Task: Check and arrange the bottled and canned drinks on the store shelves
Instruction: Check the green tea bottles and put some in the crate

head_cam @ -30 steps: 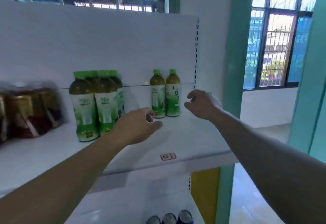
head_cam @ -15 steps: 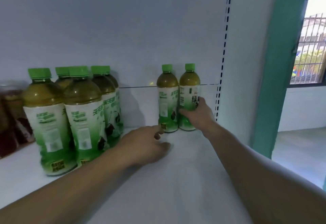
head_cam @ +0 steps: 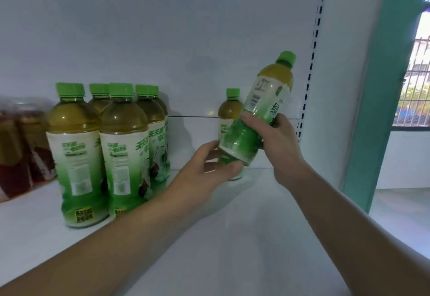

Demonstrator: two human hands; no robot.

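Several green-capped bottles (head_cam: 76, 156) are standing bunched at the left of the shelf (head_cam: 232, 237), with blurred red bottles (head_cam: 21, 151) sitting beyond them at the far left. One lone bottle (head_cam: 229, 114) is standing upright near the back right corner, its lower half being covered by the held bottle (head_cam: 267, 90) and the left hand (head_cam: 200, 184). The white shelf is running back to a white panel (head_cam: 162, 39) with a slotted strip down its right edge; a teal pillar (head_cam: 377, 86) is rising beside it, and a barred window (head_cam: 416, 81) is showing daylight further right. The right hand (head_cam: 281, 151) is gripping the held bottle round its lower label, fingers and thumb curled round it, holding it off the shelf with its cap tilting up and to the right. The left hand is cupping beneath that bottle's base, thumb lying across the lone bottle's foot; whether it is gripping either bottle I cannot tell
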